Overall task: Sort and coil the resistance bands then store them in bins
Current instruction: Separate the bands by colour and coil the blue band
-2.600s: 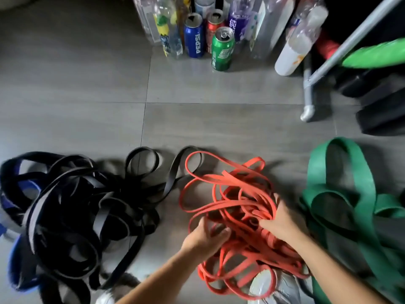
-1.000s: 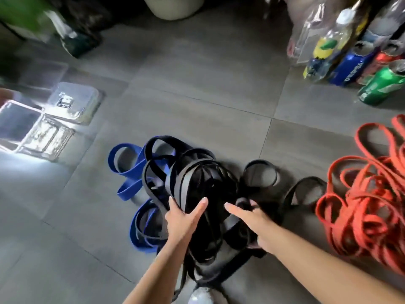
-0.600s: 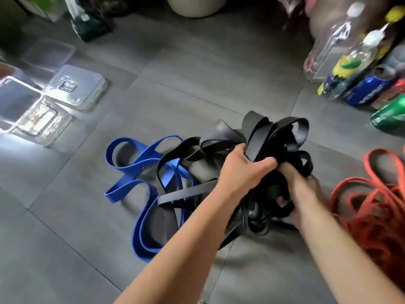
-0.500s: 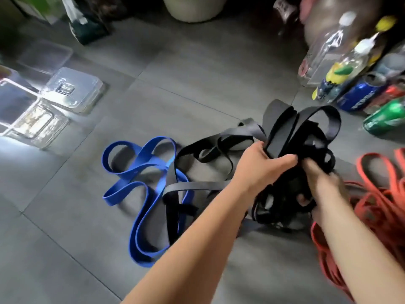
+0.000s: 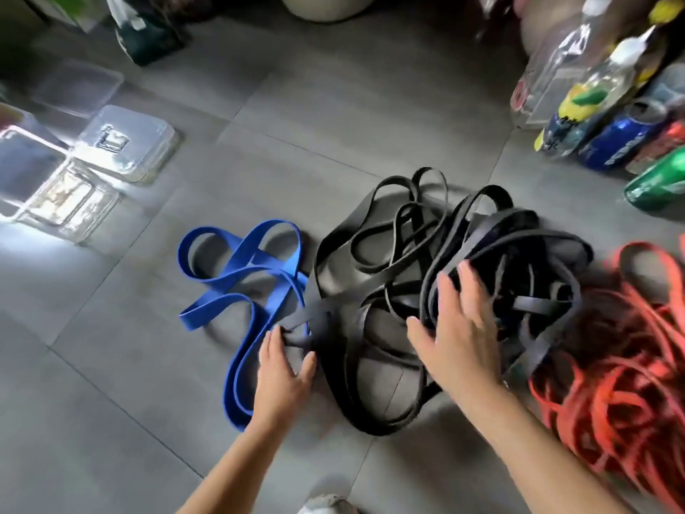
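Observation:
A tangled pile of black resistance bands lies on the grey tile floor, in the middle of the head view. My right hand rests on the pile's right part with fingers spread and straight. My left hand is at the pile's left edge, thumb and fingers closed round one black strand where it crosses the blue band. The blue band lies looped to the left of the black pile. A heap of orange bands sits to the right, touching the black pile.
Clear plastic bins and lids stand at the far left. Bottles, a blue can and a green can line the upper right. A pale pot base is at the top. A shoe toe shows at the bottom edge.
The black bundle, held up in both hands, now lies spread on the floor. My right hand has opened flat on it. My left hand has dropped to a strand beside the blue band.

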The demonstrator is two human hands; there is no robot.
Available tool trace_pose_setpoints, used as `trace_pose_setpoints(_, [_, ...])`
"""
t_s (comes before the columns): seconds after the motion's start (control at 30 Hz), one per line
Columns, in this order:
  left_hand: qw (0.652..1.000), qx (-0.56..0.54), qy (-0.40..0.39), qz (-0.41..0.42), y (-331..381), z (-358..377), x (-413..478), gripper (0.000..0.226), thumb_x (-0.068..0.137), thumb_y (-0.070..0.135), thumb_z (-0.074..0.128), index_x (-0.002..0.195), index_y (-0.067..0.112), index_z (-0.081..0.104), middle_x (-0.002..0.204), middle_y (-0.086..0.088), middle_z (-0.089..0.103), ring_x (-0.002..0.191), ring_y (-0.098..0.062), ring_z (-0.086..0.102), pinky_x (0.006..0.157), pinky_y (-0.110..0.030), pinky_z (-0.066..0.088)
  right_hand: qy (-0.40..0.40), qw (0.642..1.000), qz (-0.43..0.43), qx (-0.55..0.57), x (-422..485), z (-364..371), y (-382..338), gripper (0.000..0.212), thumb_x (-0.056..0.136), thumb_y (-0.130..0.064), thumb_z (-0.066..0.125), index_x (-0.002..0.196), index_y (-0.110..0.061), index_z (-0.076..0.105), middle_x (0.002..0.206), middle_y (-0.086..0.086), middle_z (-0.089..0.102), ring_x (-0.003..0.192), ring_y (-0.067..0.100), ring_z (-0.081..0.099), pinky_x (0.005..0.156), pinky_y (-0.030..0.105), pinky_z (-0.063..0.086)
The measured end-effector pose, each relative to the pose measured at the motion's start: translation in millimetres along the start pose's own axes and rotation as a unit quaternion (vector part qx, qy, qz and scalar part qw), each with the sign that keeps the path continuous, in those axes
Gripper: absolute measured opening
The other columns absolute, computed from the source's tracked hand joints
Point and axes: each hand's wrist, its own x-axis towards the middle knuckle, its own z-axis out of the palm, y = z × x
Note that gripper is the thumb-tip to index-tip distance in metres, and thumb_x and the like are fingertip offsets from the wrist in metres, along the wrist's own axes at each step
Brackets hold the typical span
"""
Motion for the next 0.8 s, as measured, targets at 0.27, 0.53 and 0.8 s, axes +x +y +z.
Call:
trace_pose_setpoints(0.27, [0.992, 0.098, -0.028, 0.078, -17, 1, -6, 0.09, 0.077, 0.023, 0.072, 0.148, 0.016, 0.017, 0.15, -0.003, 0.023, 0.126, -0.021, 0.044, 0.097, -0.034, 0.044, -0.378, 0.888, -0.143, -0.22, -33, 80, -22, 0.125, 0.065, -0.063, 0.073, 0.148, -0.034, -0.016, 0.154, 0.007, -0.03, 0.142, 0.044, 0.001, 0.106, 0.056, 0.024])
trace_pose_setpoints(0.53, [0.971, 0.233, -0.047, -0.032, -39, 2, -13, 0.078, 0.088, 0.021, 0.051, 0.148, 0.026, 0.002, 0.105, -0.002, 0.065, 0.085, -0.03, 0.064, 0.07, -0.036, 0.052, -0.383, 0.873, -0.168, -0.249, -13, 70, 8, 0.085, 0.089, -0.002, 0.045, 0.149, -0.039, -0.002, 0.139, 0.022, 0.034, 0.096, 0.033, 0.061, 0.072, 0.037, 0.047])
trace_pose_setpoints(0.8, [0.988, 0.148, 0.033, 0.0, -21, -1, -4, 0.012, 0.09, 0.011, 0.044, 0.089, 0.016, 0.055, 0.092, -0.003, 0.055, 0.075, -0.023, 0.05, 0.062, -0.033, 0.039, -0.153, 0.915, -0.08, -0.364, 89, -13, 74, 0.044, 0.092, -0.014, 0.042, 0.132, -0.032, 0.036, 0.114, 0.012, 0.047, 0.097, 0.033, 0.056, 0.064, 0.035, 0.038])
